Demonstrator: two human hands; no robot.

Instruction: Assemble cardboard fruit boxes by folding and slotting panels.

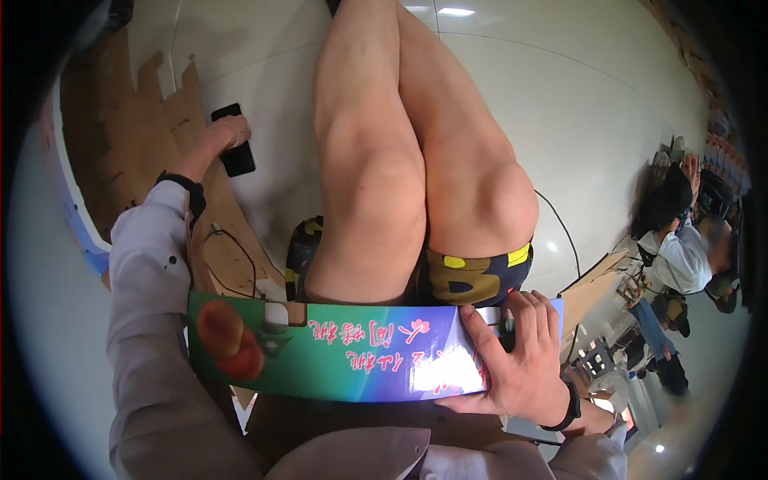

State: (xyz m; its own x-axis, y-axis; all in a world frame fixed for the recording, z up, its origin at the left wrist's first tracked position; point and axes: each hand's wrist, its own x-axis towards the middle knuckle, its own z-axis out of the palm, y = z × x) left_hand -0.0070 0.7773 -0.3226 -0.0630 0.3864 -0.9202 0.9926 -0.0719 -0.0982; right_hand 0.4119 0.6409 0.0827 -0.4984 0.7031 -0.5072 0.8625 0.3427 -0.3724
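Stretched forward at the left, my left hand (232, 130) closes over the middle of a black smartphone (239, 160) near the floor; its fingertips are small and partly hidden. A printed cardboard box (280, 360), green shading to blue and purple with pictured peaches, lies across my lap. Its lettering faces upside down, and a cutout breaks its far edge. My right hand (524, 364) grips the box's right end, with fingers spread over the glossy printed side and the thumb along the near edge. The inside of the box is hidden.
Brown cardboard pieces (144, 128) stand at the left beside my arm, with a black cable (240, 248) near them. My bare legs (376, 176) reach forward over the pale tiled floor (560, 104). Another cardboard flap (592, 284) juts out at right. Other people (684, 256) sit farther right.
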